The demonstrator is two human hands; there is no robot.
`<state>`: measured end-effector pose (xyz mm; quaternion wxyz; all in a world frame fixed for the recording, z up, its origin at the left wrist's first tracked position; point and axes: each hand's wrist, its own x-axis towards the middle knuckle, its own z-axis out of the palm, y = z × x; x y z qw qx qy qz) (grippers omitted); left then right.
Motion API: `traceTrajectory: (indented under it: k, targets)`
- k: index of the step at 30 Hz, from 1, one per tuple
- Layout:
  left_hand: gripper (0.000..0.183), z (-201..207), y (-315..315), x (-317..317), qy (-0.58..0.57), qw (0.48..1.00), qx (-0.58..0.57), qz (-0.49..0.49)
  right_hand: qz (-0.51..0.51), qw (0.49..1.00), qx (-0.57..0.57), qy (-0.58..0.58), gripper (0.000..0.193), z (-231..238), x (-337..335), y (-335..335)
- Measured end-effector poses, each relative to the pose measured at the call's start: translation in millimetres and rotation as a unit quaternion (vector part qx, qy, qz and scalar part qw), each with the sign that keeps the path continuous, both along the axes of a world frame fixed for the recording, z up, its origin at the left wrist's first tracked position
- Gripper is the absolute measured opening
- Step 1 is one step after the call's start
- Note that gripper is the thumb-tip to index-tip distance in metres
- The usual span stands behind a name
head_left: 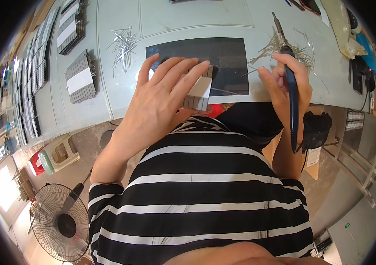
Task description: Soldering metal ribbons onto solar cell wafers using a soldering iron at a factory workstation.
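Note:
My left hand reaches over a dark mat with its fingers spread. Its index finger lies against a small stack of grey strips bearing a white label, and the thumb is mostly hidden at the stack's near end, by the table edge. Part of the stack is covered by that hand. Right of the mat, my right hand is closed around a dark blue soldering iron, tip pointing away from me. Close to its thumb tip is a thin wire strip; whether the fingers pinch it I cannot tell.
Silvery thin strips lie scattered left of the mat, and a tangle of thin wires lies behind my right hand. Another labelled stack and long rows of strips occupy the left side. A fan stands lower left.

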<state>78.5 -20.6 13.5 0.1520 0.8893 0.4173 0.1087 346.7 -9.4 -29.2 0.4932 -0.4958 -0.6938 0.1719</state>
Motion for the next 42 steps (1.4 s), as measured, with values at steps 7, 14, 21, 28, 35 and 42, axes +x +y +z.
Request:
traceTrajectory:
  k: [7, 14, 21, 28, 35, 42]
  targets:
    - [0.098, 7, -1, -1, -0.027, 0.999, -0.028, 0.009, 0.009, 0.994, 0.004, -0.106, 0.038, -1, -5, 6]
    - [0.1, 25, 60, -2, -0.031, 0.992, 0.123, -0.011, 0.003, 0.988, 0.059, -0.142, 0.041, -10, -8, 1]
    - [0.093, 49, 183, 25, 0.049, 0.996, 0.078, -0.018, -0.003, 0.991, 0.042, -0.129, 0.041, -12, -9, -4]
    - [0.091, 44, 206, 32, 0.115, 0.991, 0.059, -0.02, 0.011, 0.989, 0.068, -0.131, 0.044, -9, -11, 2]
    - [0.093, 77, 167, -6, 0.091, 0.992, 0.084, -0.017, -0.028, 0.987, 0.052, -0.148, 0.034, -13, -6, -3]
    - [0.101, 33, 50, -177, 0.201, 0.965, 0.144, 0.092, -0.043, 0.99, 0.028, -0.135, 0.034, -16, -19, -5]
